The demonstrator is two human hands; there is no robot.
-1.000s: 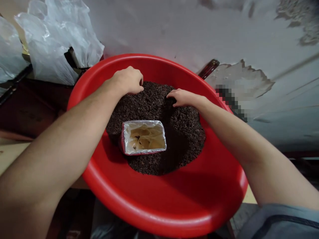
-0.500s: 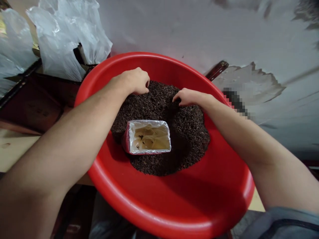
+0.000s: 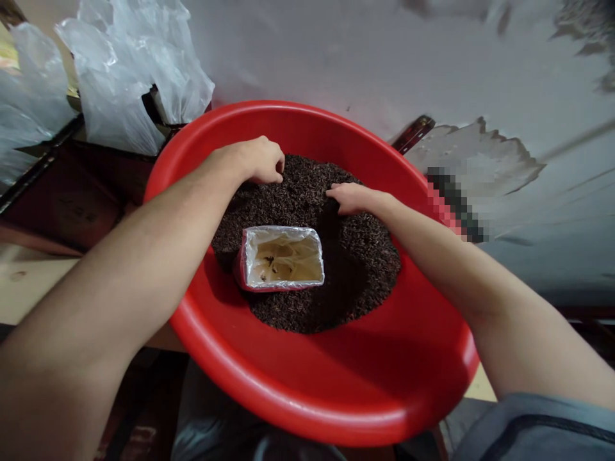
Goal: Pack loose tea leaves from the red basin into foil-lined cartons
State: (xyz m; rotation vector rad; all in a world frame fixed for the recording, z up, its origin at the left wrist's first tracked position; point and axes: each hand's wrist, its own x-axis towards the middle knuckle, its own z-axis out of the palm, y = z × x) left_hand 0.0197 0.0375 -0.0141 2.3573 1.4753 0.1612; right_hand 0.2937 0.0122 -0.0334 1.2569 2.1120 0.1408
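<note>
A heap of loose dark brown tea leaves lies in a wide red plastic basin. My left hand hangs over the back left of the heap, its fingers curled down and drawn together; whatever they hold, if anything, is hidden. To its right, my right hand is low at the heap, with its fingers apart and the fingertips touching the leaves. In front of both hands, a red packet with a shiny clear lining stands in the leaves, its mouth open toward me. A few dark bits lie on its yellowish inside.
Dark boxes with clear plastic bags standing out of them are at the left, on a pale wooden surface. A wall with peeling paint rises behind the basin. A dark brown bar leans near the basin's back right rim.
My right hand has moved slightly left and lower over the leaves, with its fingers stretched out more. The left hand has hardly moved. The packet and basin appear shifted slightly with the view.
</note>
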